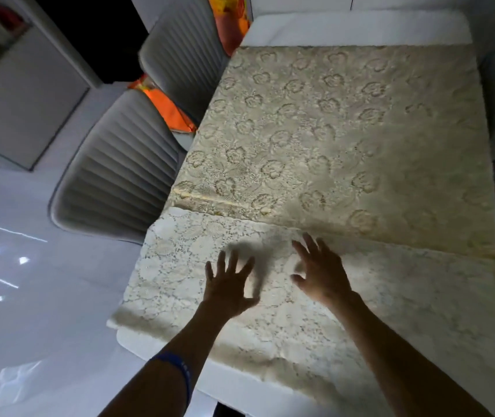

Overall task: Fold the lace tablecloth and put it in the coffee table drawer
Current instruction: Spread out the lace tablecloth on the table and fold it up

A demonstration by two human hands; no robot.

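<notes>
The cream lace tablecloth point(324, 139) with a floral pattern lies spread over a white table point(357, 28). Its near part is folded over, and the folded flap's far edge runs across the cloth just beyond my fingers. My left hand point(228, 284) is over the folded near part with fingers spread and straight. My right hand point(320, 269) is beside it, fingers spread, its fingertips near the fold edge. Neither hand grips the cloth. Whether the palms touch the lace or hover just above it I cannot tell. No coffee table or drawer is in view.
Two grey ribbed chairs point(113, 176) point(183, 55) stand along the table's left side, with orange cushions point(168, 109) between and behind them. A glossy white floor point(23, 281) lies to the left. A grey cabinet point(20, 100) stands at the far left.
</notes>
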